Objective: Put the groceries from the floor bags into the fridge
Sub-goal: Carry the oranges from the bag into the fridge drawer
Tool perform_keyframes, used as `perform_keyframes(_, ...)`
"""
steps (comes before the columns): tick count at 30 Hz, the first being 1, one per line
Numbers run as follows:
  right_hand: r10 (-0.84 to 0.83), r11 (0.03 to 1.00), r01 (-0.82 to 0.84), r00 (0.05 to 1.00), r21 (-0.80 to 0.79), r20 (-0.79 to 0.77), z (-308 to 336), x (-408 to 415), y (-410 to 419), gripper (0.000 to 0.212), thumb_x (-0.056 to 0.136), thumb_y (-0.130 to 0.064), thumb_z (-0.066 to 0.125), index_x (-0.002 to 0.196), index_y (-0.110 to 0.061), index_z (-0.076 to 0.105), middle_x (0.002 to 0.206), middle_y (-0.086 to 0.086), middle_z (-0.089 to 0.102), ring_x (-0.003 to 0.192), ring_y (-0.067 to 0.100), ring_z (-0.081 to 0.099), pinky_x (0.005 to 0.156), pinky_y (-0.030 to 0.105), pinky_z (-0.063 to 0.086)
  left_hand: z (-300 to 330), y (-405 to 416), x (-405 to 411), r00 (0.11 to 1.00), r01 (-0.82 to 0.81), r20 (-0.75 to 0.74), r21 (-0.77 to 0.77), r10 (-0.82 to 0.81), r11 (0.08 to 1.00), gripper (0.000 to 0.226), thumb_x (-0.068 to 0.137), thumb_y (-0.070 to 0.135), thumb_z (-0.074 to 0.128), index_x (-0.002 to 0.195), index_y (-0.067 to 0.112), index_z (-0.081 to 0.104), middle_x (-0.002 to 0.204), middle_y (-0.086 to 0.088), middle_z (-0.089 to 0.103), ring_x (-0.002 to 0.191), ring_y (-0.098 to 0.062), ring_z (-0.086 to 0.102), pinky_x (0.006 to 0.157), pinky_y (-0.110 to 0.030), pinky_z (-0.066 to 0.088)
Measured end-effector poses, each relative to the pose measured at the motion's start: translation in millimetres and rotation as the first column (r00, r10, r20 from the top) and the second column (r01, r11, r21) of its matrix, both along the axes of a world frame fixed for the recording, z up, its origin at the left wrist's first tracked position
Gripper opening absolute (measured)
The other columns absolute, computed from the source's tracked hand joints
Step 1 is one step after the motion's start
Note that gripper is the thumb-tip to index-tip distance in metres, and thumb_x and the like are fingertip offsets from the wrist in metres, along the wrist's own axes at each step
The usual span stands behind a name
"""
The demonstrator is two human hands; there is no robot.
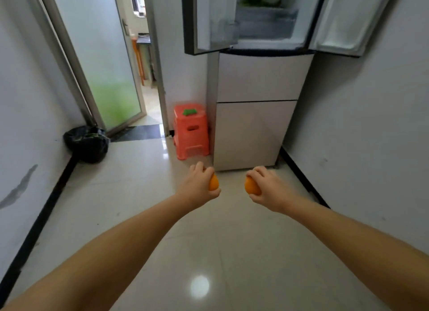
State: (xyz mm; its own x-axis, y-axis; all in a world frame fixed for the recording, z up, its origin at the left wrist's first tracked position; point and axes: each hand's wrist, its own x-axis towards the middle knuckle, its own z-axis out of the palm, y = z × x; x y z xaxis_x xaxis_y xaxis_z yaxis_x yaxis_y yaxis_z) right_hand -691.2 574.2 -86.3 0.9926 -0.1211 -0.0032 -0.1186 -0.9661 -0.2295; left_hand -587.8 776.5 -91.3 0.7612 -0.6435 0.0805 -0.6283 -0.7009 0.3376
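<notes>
Both arms reach forward over the tiled floor. My left hand [198, 185] grips an orange [213, 183], most of it hidden by the fingers. My right hand [267, 186] grips a second orange [251, 186]. Straight ahead stands the white fridge [257, 97], its two upper doors swung open. Green leafy vegetables [256, 0] lie above a clear drawer [267, 23] inside the upper compartment. A black plastic bag [87, 143] with some green showing at its mouth sits on the floor by the left wall.
An orange-red plastic stool [191, 131] with a small green item on top stands left of the fridge. A frosted glass door [104, 62] and an open doorway lie at the back left. Walls close in on both sides; a glossy floor [209, 252] stretches before me.
</notes>
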Motion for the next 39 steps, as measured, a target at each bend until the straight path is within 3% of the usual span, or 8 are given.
perform_keyframes(6, -0.073, 0.997, 0.066, 0.985, 0.049, 0.154, 28, 90, -89, 0.059, 0.083, -0.038, 0.065, 0.135, -0.025, 0.039, 0.138, -0.001, 0.038, 0.112, 0.028, 0.046, 0.090, 0.035, 0.043, 22, -100, 96, 0.998, -0.028, 0.051, -0.054, 0.031, 0.998, 0.050, 0.079, 0.047, 0.064, 0.119, 0.021, 0.049, 0.118, -0.005, 0.044, 0.110, -0.025, 0.045, 0.087, -0.042, 0.050)
perform_keyframes(15, -0.226, 0.974, 0.220, 0.932, 0.052, 0.282, 117, 263, -250, 0.061, 0.085, -0.037, 0.065, 0.137, -0.026, 0.035, 0.141, 0.000, 0.034, 0.122, 0.027, 0.042, 0.095, 0.036, 0.043, 116, -293, 296, 0.985, 0.101, 0.153, -0.166, -0.076, 0.981, 0.052, 0.082, 0.048, 0.061, 0.124, 0.022, 0.046, 0.121, -0.005, 0.041, 0.114, -0.025, 0.042, 0.086, -0.037, 0.046)
perform_keyframes(21, -0.343, 0.939, 0.330, 0.866, 0.098, 0.364, 140, 348, -364, 0.062, 0.084, -0.037, 0.066, 0.137, -0.024, 0.037, 0.140, 0.001, 0.036, 0.122, 0.026, 0.044, 0.092, 0.034, 0.043, 135, -424, 390, 0.994, 0.112, 0.036, -0.295, -0.106, 0.949, 0.051, 0.082, 0.047, 0.062, 0.124, 0.023, 0.047, 0.121, -0.005, 0.041, 0.113, -0.024, 0.042, 0.087, -0.038, 0.047)
perform_keyframes(28, -0.430, 0.861, 0.220, 0.797, 0.460, 0.425, 168, 488, -506, 0.062, 0.083, -0.028, 0.070, 0.136, -0.020, 0.038, 0.134, 0.006, 0.039, 0.106, 0.018, 0.047, 0.084, 0.030, 0.044, 159, -577, 520, 0.994, -0.004, -0.103, -0.441, -0.047, 0.897, 0.046, 0.074, 0.048, 0.064, 0.112, 0.023, 0.054, 0.118, -0.008, 0.049, 0.103, -0.026, 0.053, 0.088, -0.045, 0.052)
perform_keyframes(30, -0.452, 0.796, 0.167, 0.804, 0.582, 0.387, 180, 534, -548, 0.066, 0.082, -0.026, 0.071, 0.138, -0.021, 0.035, 0.131, 0.004, 0.040, 0.106, 0.022, 0.049, 0.078, 0.035, 0.052, 175, -615, 561, 0.981, -0.091, -0.195, -0.548, -0.021, 0.832, 0.044, 0.072, 0.047, 0.064, 0.107, 0.022, 0.056, 0.116, -0.010, 0.056, 0.096, -0.025, 0.057, 0.084, -0.040, 0.053)
perform_keyframes(33, -0.481, 0.645, 0.143, 0.839, 0.751, 0.254, 205, 601, -598, 0.063, 0.086, -0.028, 0.067, 0.139, -0.023, 0.033, 0.124, 0.001, 0.037, 0.111, 0.026, 0.048, 0.075, 0.035, 0.053, 199, -653, 614, 0.918, -0.289, -0.397, -0.693, -0.015, 0.661, 0.039, 0.083, 0.036, 0.064, 0.117, 0.020, 0.052, 0.115, -0.006, 0.049, 0.096, -0.025, 0.052, 0.077, -0.037, 0.054)
perform_keyframes(36, -0.469, 0.367, 0.057, 0.873, 0.929, 0.132, 218, 667, -630, 0.048, 0.089, -0.031, 0.062, 0.132, -0.019, 0.042, 0.130, 0.008, 0.045, 0.107, 0.025, 0.051, 0.073, 0.033, 0.050, 212, -674, 664, 0.808, -0.474, -0.586, -0.712, -0.065, 0.518, 0.035, 0.088, 0.038, 0.060, 0.117, 0.021, 0.050, 0.120, -0.007, 0.047, 0.098, -0.025, 0.052, 0.065, -0.033, 0.055)
perform_keyframes(39, -0.474, 0.063, -0.018, 0.880, 0.998, 0.045, 223, 732, -647, 0.037, 0.089, -0.034, 0.061, 0.120, -0.019, 0.046, 0.117, 0.011, 0.049, 0.098, 0.025, 0.053, 0.066, 0.032, 0.046, 223, -693, 716, 0.734, -0.564, -0.662, -0.717, -0.147, 0.410, 0.037, 0.088, 0.042, 0.059, 0.116, 0.021, 0.047, 0.120, -0.009, 0.047, 0.094, -0.025, 0.056, 0.058, -0.031, 0.052)
